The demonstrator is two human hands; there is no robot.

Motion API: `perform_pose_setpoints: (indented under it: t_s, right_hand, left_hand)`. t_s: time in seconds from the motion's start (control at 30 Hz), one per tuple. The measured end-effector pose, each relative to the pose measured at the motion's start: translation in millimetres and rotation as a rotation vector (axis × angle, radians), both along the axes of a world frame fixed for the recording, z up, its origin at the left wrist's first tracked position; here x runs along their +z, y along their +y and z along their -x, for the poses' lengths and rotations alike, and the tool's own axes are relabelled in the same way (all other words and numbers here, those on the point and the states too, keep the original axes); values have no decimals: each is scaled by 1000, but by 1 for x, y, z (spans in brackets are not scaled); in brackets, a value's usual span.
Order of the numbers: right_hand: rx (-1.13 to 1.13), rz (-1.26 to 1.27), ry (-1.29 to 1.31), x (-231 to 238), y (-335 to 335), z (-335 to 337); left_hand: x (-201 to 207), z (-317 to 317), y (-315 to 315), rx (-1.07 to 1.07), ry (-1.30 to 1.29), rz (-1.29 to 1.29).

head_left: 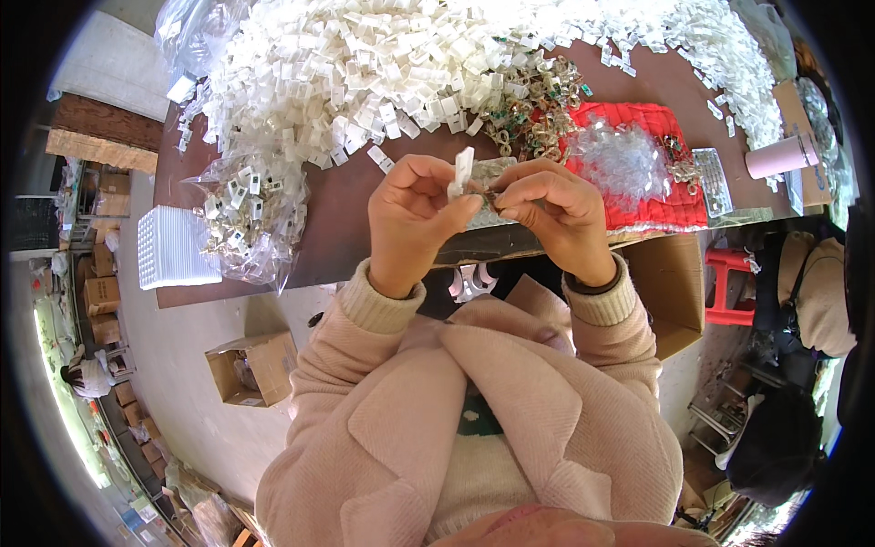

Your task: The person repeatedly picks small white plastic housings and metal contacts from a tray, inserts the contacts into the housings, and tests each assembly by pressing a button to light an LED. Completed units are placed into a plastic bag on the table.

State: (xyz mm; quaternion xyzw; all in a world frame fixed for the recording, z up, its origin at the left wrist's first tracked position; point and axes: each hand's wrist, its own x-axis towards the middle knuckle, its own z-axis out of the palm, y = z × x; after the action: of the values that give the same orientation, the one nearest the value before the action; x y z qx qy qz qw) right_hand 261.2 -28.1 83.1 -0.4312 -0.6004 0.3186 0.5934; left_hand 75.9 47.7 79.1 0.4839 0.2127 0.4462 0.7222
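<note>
My left hand (412,219) pinches a small white plastic tag (463,171) upright between thumb and fingers. Close beside it, the closed fingertips of my right hand (558,214) hold a tiny dark metallic piece (492,197), too small to make out its kind. The two hands nearly meet above the table's near edge. Beyond them spreads a big heap of similar white tags (346,68). A pile of small gold and green metal trinkets (533,100) lies just past my right hand.
A red cloth (656,214) on the brown table (337,201) bears small clear plastic pieces (624,164). Stacked white trays (173,248) and a filled clear bag (255,219) stand left; a pink roll (779,158) lies right. Below are cardboard boxes (269,365) and a red stool (729,283).
</note>
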Motion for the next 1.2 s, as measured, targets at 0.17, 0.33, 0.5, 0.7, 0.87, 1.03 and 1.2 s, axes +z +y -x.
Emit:
perform_pose_setpoints:
  t_s: [0.17,0.33,0.5,0.7,0.87,1.03,1.2]
  right_hand:
    - [11,-24,-246,7,-7,3]
    - [81,-83,-376,11,-8,5]
    - [115,-76,-430,16,-10,4]
    - [141,-111,-442,17,-8,8]
    - [147,-139,-470,14,-7,8]
    - [87,-48,-372,10,-6,6]
    - [83,34,-224,8,-5,5]
  left_hand:
    - [11,18,10,-96,225,-17]
    - [19,25,25,-277,429,-91]
    - [23,27,30,-369,400,-85]
    - [19,27,29,-343,439,-99]
    - [17,26,28,-313,456,-80]
    - [22,32,29,-317,429,-5]
    - [17,34,22,-290,281,4]
